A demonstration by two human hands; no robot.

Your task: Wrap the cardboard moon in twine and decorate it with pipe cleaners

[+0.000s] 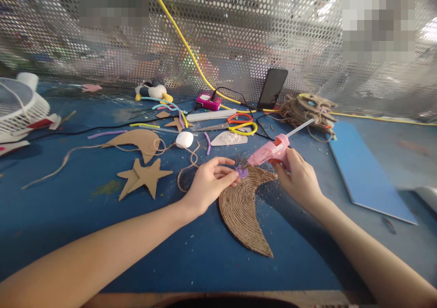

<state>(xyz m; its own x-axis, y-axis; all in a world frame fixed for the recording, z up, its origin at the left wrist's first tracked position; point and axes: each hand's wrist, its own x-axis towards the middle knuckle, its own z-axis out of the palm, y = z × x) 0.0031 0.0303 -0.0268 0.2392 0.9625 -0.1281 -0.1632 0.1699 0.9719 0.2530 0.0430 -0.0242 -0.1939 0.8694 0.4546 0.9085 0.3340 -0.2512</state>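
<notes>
Left hand [209,181] is pinching a small purple coil [242,172] between thumb and fingers, right at the upper part of the twine-covered crescent [243,210] (can't tell if the coil is actually touching it). Right hand [303,175] is wrapping around the handle of a pink glue gun [271,151], clear glue stick poking out the back, and the nozzle is pointing down at the coil. Progress-wise, I'd say the crescent is looking fully covered, with the coil not visibly fixed on anything yet. Just left, two overlapping cardboard stars [146,177] and a cardboard crescent [133,139] are lying flat and bare, so those are seemingly waiting their turn. Texture's fun: rough brown twine is running in tight curved rows, while the coil is looking soft and fuzzy. Further out, a smooth white egg-shaped piece [185,139] is sitting by loose twine, yellow and orange-handled scissors [243,126] are resting behind, and a scruffy twine bundle [303,110] is slumping near a flat blue board [370,171].
</notes>
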